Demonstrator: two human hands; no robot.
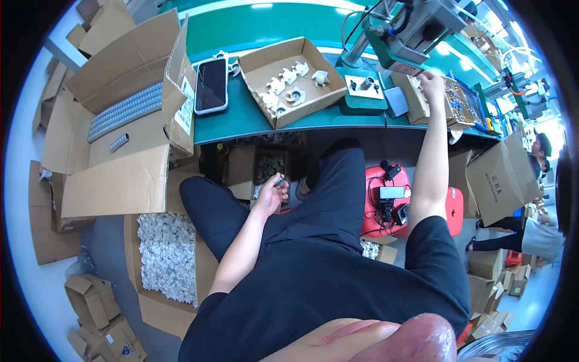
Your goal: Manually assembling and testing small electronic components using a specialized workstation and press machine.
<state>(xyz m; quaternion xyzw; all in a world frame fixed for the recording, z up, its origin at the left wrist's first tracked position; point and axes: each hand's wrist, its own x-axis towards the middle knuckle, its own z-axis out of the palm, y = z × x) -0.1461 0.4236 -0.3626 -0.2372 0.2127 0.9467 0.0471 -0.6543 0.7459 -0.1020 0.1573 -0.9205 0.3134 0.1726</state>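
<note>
My left hand point(272, 194) is over my lap, fingers curled around a small grey metal piece point(279, 180), mostly hidden by the fingers. At the right, my right hand point(431, 85) reaches over a small cardboard box point(412, 99) beside the press. Its fingers are bent together at the tips; whatever they grip, if anything, does not show. Left of the box stands the bench press point(416, 36), with a metal fixture point(364, 86) on its green base. White finned parts point(288, 76) lie in a shallow cardboard tray point(271, 114).
A phone point(211, 86) lies on the green bench. At left, an open carton point(114, 172) holds rows of grey metal cylinders point(129, 110); below it, another box is full of white parts point(167, 259). A red stool point(374, 225) carries cables and adapters. Another person point(538, 235) stands far right.
</note>
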